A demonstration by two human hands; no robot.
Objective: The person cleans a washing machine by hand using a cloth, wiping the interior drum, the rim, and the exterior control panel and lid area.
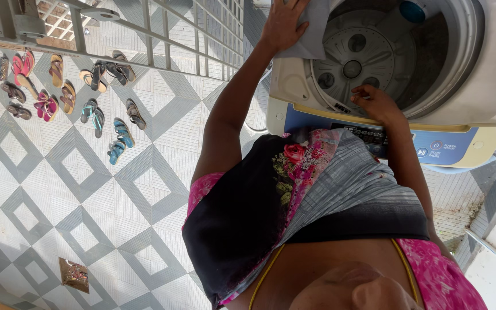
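Person at an open top-load washing machine, both hands at its rim.

Head view: left hand lies flat, fingers spread, pressing a grey cloth onto the machine's rim; the cloth hangs over the rim toward the drum. Right hand rests on the near rim just above the blue control panel, fingers curled loosely, gripping nothing visible. A dark and grey cloth with a pink floral part is draped over the person's front. Rows of sandals lie on the grey diamond-tiled floor, beside a metal railing.
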